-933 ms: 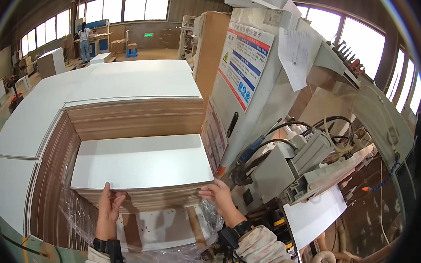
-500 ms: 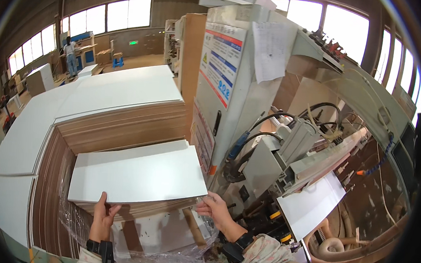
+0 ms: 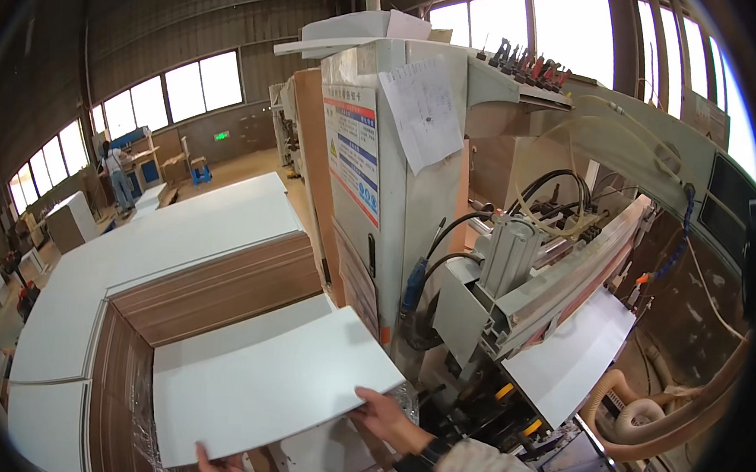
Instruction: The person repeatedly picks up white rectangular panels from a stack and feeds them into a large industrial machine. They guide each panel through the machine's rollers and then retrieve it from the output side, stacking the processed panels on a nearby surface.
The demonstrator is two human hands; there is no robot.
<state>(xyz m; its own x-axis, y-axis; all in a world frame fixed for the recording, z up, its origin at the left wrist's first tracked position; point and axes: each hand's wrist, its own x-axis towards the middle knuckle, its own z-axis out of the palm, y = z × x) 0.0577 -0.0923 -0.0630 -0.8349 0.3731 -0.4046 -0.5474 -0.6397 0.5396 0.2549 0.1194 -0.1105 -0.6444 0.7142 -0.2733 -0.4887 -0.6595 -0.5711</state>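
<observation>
A white rectangular board point(image 3: 286, 386) is raised at a slant over the low stack point(image 3: 247, 325) of similar white boards. My right hand point(image 3: 391, 420) grips its near right edge, thumb on top and fingers underneath. At the near left corner my left hand point(image 3: 223, 471) holds the front edge, its thumb against the board and its other fingers partly cut off by the picture's lower rim. The board's far side overlaps the stack; I cannot tell whether it still touches there.
Tall stacks of white-faced boards point(image 3: 192, 233) stand left and behind. A grey machine cabinet point(image 3: 398, 194) rises ahead. On the right, another white board point(image 3: 570, 356) lies in the machine beside hoses point(image 3: 644, 417). Clear plastic wrap point(image 3: 144, 412) hangs round the low stack. A person point(image 3: 118, 177) stands far off.
The top board has come up off the low stack, tilted, and shifted toward me and to the right. Both hands have closed on its near edge. My view has swung to the right.
</observation>
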